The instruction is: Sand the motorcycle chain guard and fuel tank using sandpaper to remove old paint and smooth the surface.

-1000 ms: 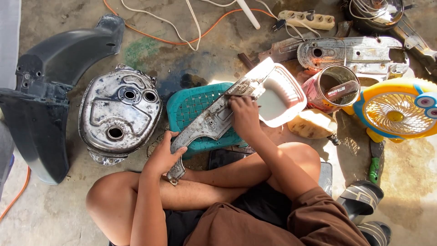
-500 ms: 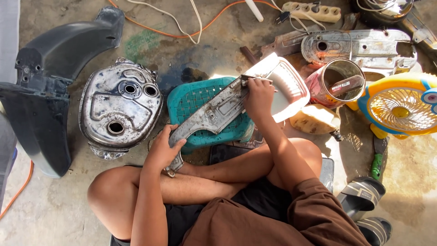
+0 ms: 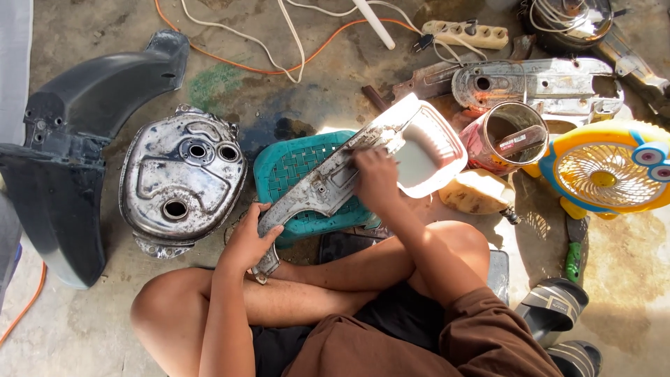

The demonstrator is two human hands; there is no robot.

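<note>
In the middle of the frame a long, worn grey metal cover (image 3: 328,185) lies slantwise across a teal plastic stool (image 3: 289,167), running from lower left to upper right. The left hand (image 3: 248,241) closes around its lower end, fingers curled over the edge and thumb beneath, gripping it firmly. The right hand (image 3: 375,178) presses down on the cover's upper half with fingers bent together; whether it pinches something small against the metal I cannot tell. The cover's wide upper end rests just beside a white tray-like part (image 3: 429,150). Left of the stool sits a dull silver engine casing (image 3: 180,178) on the concrete floor (image 3: 84,328), and further left a dark plastic fender (image 3: 63,146). At the right stand a rusty red tin can (image 3: 502,136) and a yellow toy-like fan (image 3: 607,167). A power strip (image 3: 464,33) and an orange cable (image 3: 279,63) lie along the top. Sandals (image 3: 555,307) rest at lower right.
</note>
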